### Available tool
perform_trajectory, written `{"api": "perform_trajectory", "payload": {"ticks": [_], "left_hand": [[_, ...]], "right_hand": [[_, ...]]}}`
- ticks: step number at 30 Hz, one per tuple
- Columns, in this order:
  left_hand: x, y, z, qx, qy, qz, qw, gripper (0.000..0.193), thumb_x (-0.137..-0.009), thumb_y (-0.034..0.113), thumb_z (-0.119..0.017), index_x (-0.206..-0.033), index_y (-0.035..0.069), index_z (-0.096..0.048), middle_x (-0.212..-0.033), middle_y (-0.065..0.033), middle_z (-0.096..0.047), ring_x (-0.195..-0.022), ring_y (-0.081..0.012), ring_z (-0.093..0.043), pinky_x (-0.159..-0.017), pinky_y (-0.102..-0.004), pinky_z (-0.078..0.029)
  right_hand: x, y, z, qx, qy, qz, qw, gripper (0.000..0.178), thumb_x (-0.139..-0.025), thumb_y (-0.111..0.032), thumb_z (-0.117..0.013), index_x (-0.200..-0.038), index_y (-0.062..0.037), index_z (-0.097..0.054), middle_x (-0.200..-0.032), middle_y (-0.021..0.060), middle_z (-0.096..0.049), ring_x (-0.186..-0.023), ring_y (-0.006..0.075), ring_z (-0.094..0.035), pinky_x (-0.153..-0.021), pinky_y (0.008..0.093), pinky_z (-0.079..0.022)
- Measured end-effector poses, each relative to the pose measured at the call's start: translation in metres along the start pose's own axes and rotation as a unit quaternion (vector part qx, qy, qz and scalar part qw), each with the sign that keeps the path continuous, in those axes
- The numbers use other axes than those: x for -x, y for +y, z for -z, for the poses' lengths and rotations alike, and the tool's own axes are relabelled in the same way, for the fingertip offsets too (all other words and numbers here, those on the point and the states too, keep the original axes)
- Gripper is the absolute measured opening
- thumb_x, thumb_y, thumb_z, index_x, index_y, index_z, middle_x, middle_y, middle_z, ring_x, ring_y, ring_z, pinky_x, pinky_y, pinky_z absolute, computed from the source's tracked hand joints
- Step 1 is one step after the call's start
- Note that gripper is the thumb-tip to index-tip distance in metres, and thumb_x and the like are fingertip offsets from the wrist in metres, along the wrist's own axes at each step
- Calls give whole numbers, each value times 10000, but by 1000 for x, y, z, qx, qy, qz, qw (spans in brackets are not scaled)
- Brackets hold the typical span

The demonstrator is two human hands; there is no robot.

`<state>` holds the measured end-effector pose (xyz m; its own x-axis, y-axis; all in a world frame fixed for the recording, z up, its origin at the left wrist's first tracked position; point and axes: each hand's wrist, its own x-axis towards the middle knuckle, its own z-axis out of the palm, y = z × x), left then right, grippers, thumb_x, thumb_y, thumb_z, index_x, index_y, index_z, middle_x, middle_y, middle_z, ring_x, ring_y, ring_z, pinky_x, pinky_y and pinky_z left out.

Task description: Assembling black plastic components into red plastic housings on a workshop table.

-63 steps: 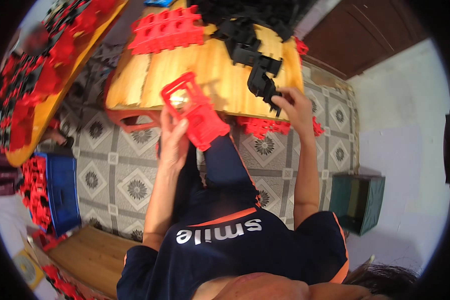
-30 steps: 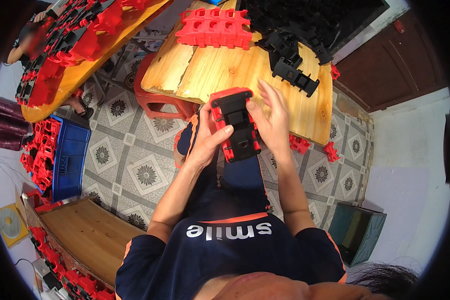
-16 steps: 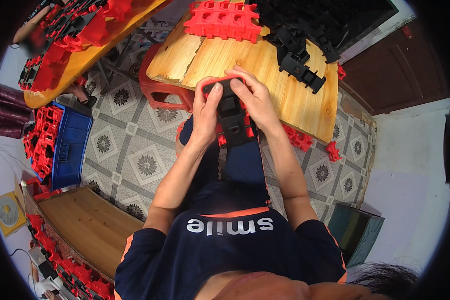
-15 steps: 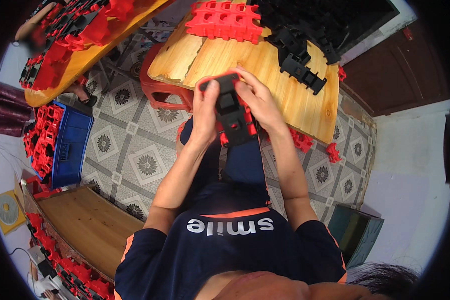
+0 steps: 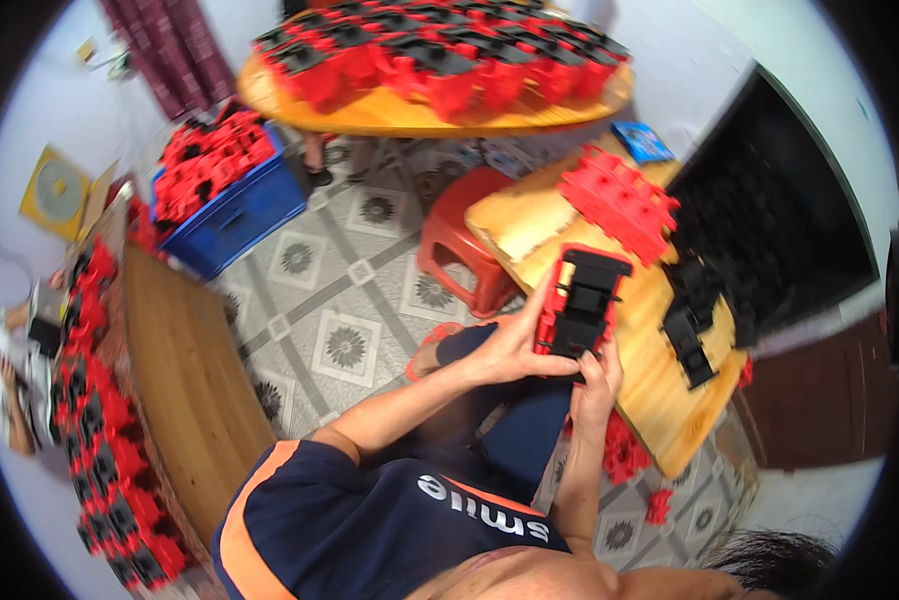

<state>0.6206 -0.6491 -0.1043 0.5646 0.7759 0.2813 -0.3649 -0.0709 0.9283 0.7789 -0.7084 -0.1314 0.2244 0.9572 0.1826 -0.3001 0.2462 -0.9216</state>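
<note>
A red plastic frame with black plastic pieces fitted on it (image 5: 582, 300) is held up over my lap, close to the wooden table's near edge. My left hand (image 5: 515, 348) grips it along its left side and lower corner. At its lower end, my right hand (image 5: 598, 383) is closed on it, thumb and fingertips against the black part. Further back on the wooden table (image 5: 650, 390) lies a row of joined red plastic frames (image 5: 620, 200). Loose black plastic pieces (image 5: 690, 345) lie right of my hands, beside a large dark heap of black parts (image 5: 770, 220).
A red stool (image 5: 475, 235) stands left of the table. A blue crate (image 5: 240, 225) full of red parts is at the far left. Red-and-black assemblies (image 5: 440, 65) crowd an oval table at the back. Red parts (image 5: 625, 450) lie on the floor. Another person (image 5: 15, 370) is at the left edge.
The view has swung toward the left, bringing in the oval table and crate. My hands now hold the piece at its lower end, and it is turned to another angle.
</note>
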Motion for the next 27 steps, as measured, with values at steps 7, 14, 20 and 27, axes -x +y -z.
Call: {"api": "perform_trajectory", "payload": {"ticks": [7, 14, 20, 27], "left_hand": [[7, 21, 9, -327, 49, -195, 924, 1107, -693, 245, -805, -1552, 48, -135, -1382, -207, -438, -1141, -365, -511, -1005, -418, -406], [30, 72, 95, -446, 370, -308, 755, 1100, -576, 280, -839, -1490, 28, -281, -1473, -241, -367, -1331, -384, -404, -1110, -449, -315], [162, 193, 268, -78, 764, -333, 547, 590, -766, 70, -743, -1246, 129, -405, -1025, -75, -641, -793, -206, -683, -516, -350, -547], [351, 257, 392, 73, 820, -244, 513, 746, -761, 151, -763, -1322, 86, -274, -1054, -174, -658, -767, -299, -678, -472, -416, -527]], "right_hand": [[-25, -5, -8, 52, -25, -8, 998, 985, -812, -597, -702, -1462, 17, -289, -1388, 160, -458, -1259, 270, -491, -1071, 425, -397], [-59, -8, -76, 16, -259, 77, 963, 951, -864, -647, -568, -1554, -119, -181, -1567, 119, -281, -1398, 286, -353, -1110, 445, -340], [-45, 27, -39, 144, -262, -79, 951, 522, -1003, -241, -562, -1444, -5, -413, -1451, 147, -466, -1288, 262, -502, -1004, 355, -455], [-34, 45, -24, 170, -236, -178, 940, 434, -967, -85, -585, -1372, 40, -491, -1345, 148, -557, -1226, 227, -543, -1017, 312, -428]]}}
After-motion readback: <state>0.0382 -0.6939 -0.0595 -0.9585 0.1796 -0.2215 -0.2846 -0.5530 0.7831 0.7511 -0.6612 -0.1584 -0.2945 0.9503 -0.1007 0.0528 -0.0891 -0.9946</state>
